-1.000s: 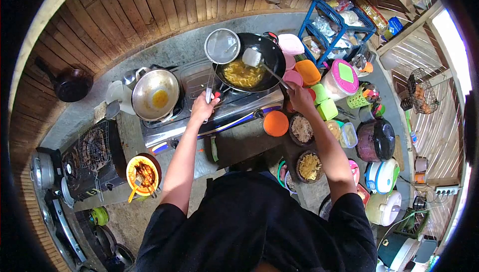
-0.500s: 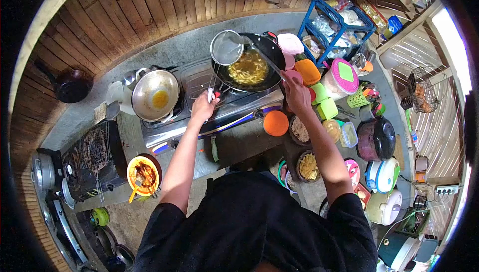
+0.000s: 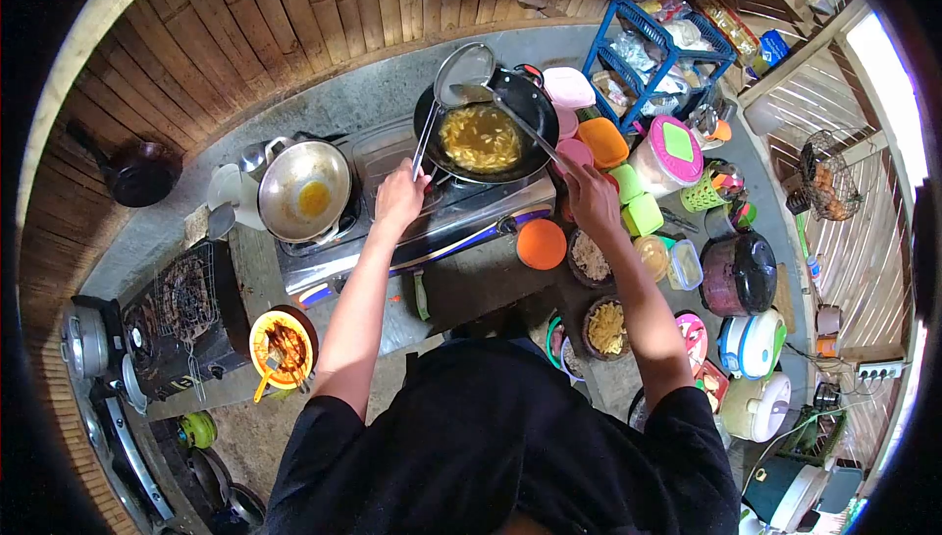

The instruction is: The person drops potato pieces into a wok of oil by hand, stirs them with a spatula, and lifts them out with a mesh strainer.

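Observation:
My left hand point(image 3: 400, 193) is closed round the handle of a mesh strainer point(image 3: 465, 68), which is over the far left rim of a black wok point(image 3: 535, 108). In the wok, pale yellow pieces point(image 3: 481, 142) lie in bubbling oil. My right hand point(image 3: 589, 185) grips the handle of a spatula point(image 3: 527, 126) that slants up and left across the wok. The spatula's blade is at the strainer's near edge; whether they touch I cannot tell. The wok sits on the right side of a gas stove point(image 3: 412, 231).
A metal pan point(image 3: 305, 189) with some oil stands on the stove's left side. Near the right forearm are an orange lid point(image 3: 541, 243) and a bowl of yellow pieces point(image 3: 606, 327). A knife point(image 3: 421, 294) lies before the stove. Further right is a blue rack point(image 3: 648, 93).
The strainer has moved right and away from me, over the wok's far edge. The spatula has risen out of the oil towards the strainer. My left hand has shifted slightly forward.

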Demonstrator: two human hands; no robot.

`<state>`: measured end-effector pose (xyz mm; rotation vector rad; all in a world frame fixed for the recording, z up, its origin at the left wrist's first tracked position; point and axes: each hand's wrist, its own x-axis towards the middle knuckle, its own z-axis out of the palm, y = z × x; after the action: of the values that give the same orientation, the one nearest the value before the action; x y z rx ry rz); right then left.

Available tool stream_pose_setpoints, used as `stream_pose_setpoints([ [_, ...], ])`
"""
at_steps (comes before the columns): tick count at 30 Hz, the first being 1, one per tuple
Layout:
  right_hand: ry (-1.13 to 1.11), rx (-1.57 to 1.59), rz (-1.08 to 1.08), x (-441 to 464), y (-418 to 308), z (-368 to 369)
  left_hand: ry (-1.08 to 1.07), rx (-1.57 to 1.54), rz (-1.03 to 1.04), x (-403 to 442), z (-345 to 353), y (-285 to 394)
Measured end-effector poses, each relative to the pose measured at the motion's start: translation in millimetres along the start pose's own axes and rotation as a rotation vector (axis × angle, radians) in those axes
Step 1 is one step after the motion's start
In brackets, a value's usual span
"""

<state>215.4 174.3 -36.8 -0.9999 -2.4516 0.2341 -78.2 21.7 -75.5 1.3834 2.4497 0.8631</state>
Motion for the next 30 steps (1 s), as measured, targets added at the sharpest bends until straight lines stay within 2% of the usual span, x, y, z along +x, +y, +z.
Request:
stream_pose_setpoints([
  [1,0.057,0.031,-0.018,-1,1,2,-0.071,-0.043,-0.094,-1,-5,6],
  [4,0.175,0.016,0.017,0,8,3,-0.045,-0.011,-0.080,-2,-7,9],
  [8,0.141,-0.003,0.090,-11,-2,2,-0.079,0.024,-0.082,-4,-10,17],
  [10,0.101,0.091,0.009,-23,-8,3,-0.069,0.127,-0.086,-5,-9,18],
  [12,0.102,0.126,0.177,-36,-27,2,-0.058,0.125,-0.069,-5,-5,16],
  [14,0.197,0.154,0.219,-42,-36,8,-0.047,0.120,-0.060,-7,-3,16],
  [17,0.132,0.066,0.393,-49,-42,13,-0.063,0.117,-0.051,-6,9,13],
  [21,0.023,0.097,0.283,-61,-39,21,-0.053,0.114,-0.062,-3,7,21],
  [23,0.159,0.166,0.265,-67,-34,27,-0.072,0.112,-0.094,-3,8,22],
  [26,0.219,0.170,0.338,-64,-32,18,-0.085,0.107,-0.096,-4,7,23],
  [28,0.192,0.143,0.348,-65,-33,17,-0.081,0.099,-0.094,-6,7,26],
  [30,0.054,0.119,0.280,-70,-35,18,-0.074,0.087,-0.099,-7,8,27],
])
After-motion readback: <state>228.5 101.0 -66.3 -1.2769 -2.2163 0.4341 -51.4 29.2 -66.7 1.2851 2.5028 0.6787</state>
